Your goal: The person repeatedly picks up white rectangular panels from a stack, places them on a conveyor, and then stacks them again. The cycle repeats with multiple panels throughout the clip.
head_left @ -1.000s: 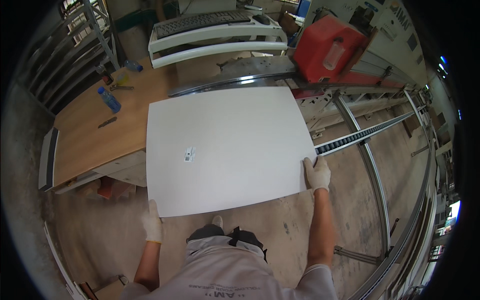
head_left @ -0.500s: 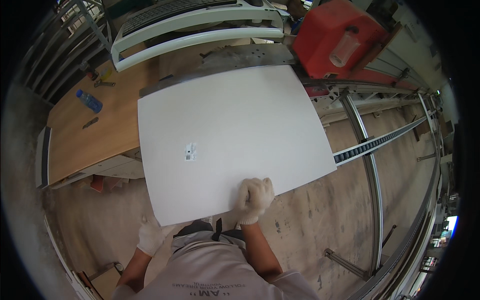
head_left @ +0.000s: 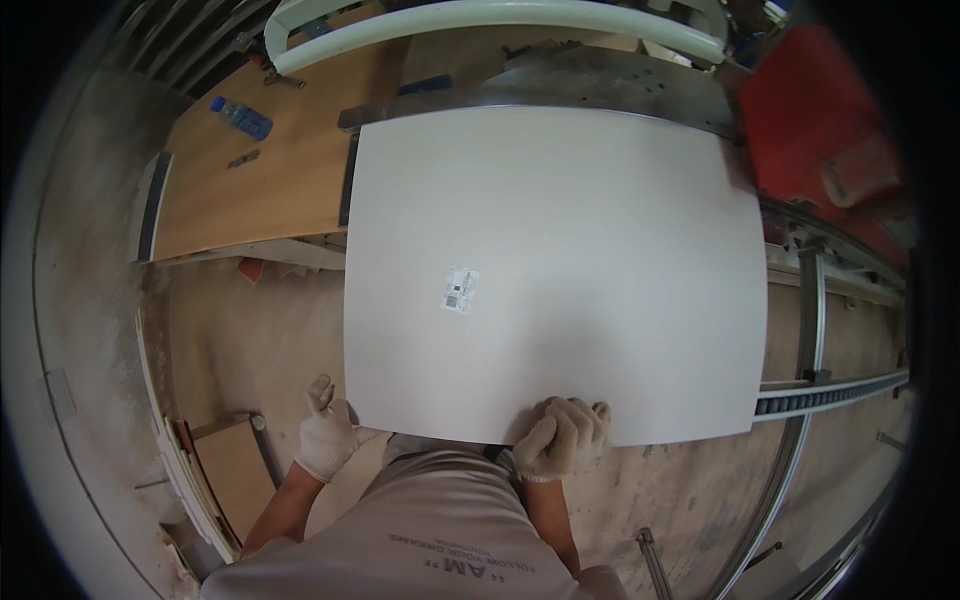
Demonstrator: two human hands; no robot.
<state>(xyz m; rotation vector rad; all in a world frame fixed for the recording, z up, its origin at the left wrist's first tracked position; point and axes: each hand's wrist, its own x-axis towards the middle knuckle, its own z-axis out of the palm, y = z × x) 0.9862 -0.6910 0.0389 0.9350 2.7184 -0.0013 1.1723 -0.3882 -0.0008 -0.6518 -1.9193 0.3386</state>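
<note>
A large white panel [head_left: 560, 270], flat and rectangular with a small printed label [head_left: 459, 290] left of its middle, lies in front of me. Its far edge meets a grey metal plate [head_left: 640, 90]. At the near edge, my right hand [head_left: 562, 438] in a knitted off-white glove is closed, its fingers curled at the board's rim. My left hand [head_left: 328, 432], gloved alike, is beside the near left corner. One finger points up and another reaches toward the board's underside; whether it touches the corner is hard to see.
To the left, a wooden tabletop [head_left: 270, 190] carries a blue-capped bottle [head_left: 242, 118] and a small dark object [head_left: 243, 159]. A red machine housing [head_left: 815, 115] stands far right, above metal rails and a cable chain [head_left: 830, 397]. A pale curved bar [head_left: 500, 20] crosses the back.
My view has turned, so the panel now looks squarer and farther right. My left hand has come up beside the near left corner. My right hand stays at the near edge.
</note>
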